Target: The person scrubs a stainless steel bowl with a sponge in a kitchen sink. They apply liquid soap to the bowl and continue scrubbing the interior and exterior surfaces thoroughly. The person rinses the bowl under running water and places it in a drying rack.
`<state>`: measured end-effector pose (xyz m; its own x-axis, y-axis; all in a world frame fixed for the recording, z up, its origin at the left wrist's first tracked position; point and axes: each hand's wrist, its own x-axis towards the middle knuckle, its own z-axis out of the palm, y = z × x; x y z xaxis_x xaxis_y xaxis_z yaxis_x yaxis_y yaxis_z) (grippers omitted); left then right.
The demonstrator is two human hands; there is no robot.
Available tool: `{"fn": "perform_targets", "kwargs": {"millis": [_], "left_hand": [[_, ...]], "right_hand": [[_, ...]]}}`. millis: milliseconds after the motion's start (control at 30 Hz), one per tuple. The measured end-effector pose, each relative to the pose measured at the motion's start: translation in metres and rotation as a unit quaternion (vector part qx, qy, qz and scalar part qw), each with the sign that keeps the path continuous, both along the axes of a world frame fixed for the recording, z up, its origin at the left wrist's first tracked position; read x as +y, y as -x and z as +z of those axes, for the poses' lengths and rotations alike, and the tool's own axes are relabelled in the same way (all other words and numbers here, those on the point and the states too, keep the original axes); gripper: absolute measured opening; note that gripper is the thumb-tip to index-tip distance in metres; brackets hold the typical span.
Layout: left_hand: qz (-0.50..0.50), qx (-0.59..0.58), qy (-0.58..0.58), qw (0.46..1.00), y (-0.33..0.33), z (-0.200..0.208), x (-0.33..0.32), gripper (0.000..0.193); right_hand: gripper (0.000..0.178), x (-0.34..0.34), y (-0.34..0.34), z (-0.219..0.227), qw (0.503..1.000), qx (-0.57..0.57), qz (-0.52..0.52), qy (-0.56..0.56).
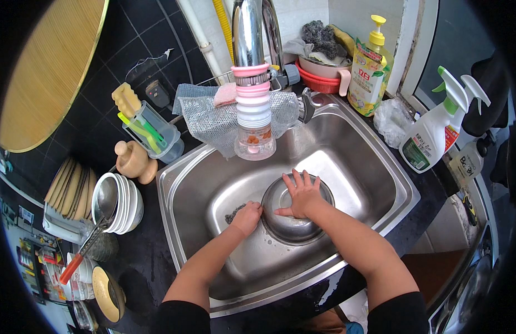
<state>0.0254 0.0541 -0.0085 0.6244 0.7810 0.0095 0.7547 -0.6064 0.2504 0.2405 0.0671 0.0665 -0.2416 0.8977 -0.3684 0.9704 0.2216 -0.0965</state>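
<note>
A round stainless steel bowl (274, 203), its broad face up, sits in the sink (347, 167). My right hand (303, 197) lies spread on it, fingers apart and thumb out to the left. Beside the bowl's left edge, my left hand (248, 217) is closed, its fingertips close to the rim. A dark steel wool scrubber (232, 214) sticks out on the left side of that hand; the rest of it and the fingers' undersides are hidden.
Over the sink hangs a faucet (251, 111) with a pink and white extension. Spray bottles (430, 128) and a yellow-capped pump bottle (368, 72) stand right. Left are stacked white bowls (124, 203), a red-handled ladle (91, 239) and a wooden mortar (134, 161). Mesh cloths (205, 119) hang behind.
</note>
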Motion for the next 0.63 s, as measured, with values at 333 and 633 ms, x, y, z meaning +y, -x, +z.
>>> {"fn": "perform_targets", "kwargs": {"millis": [333,633], "left_hand": [[-0.104,-0.010,0.040,0.994,-0.008,-0.002,-0.057,0.015],[-0.008,0.016,0.024,1.000,0.002,-0.002,-0.013,0.014]], "right_hand": [[0.111,0.002,0.001,0.003,1.000,-0.006,-0.005,0.019],[0.109,0.001,0.003,0.001,1.000,0.005,-0.008,0.010]]}}
